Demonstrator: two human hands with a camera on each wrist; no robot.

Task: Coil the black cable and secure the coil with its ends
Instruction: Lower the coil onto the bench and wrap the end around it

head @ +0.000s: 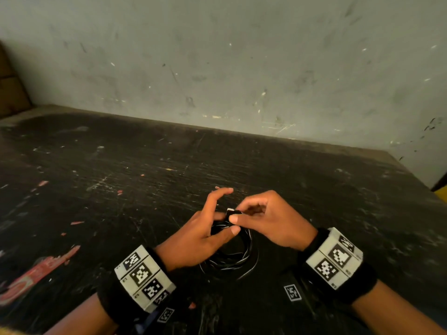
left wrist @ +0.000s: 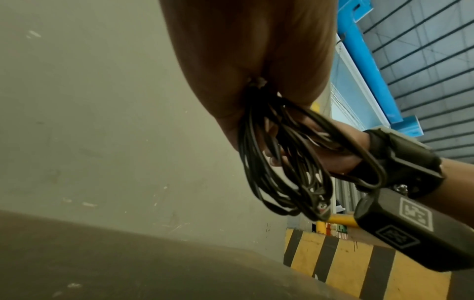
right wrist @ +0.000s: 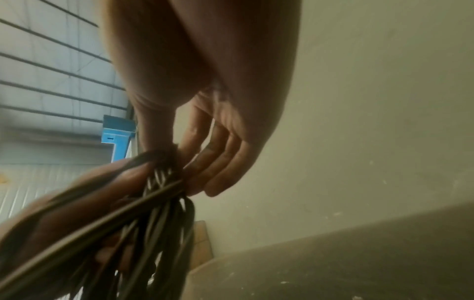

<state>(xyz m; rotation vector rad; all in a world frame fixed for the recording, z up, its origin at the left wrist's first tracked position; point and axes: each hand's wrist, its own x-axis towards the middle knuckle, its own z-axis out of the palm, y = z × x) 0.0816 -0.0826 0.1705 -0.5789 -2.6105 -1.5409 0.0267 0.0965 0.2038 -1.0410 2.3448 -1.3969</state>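
Black cable [head: 231, 256] is hanging as a bunch of loops just above the near-centre of the dark table [head: 169, 165], gathered at the top between both hands. Risk, imo: loops are loose and uneven, w/ one strand drooping wider at the right, so if the top grip is easing while the end is being wrapped, the coil is likely springing apart or a loop is slipping out; the wrap could also be cinching only some strands. Left hand [head: 205, 228] is pinching the top of the bundle w/ thumb, index lifted and half-straight. Right hand [head: 268, 221] is curled, thumb and fingertip pinching a small pale-edged end piece [head: 231, 211] at the bundle's top.
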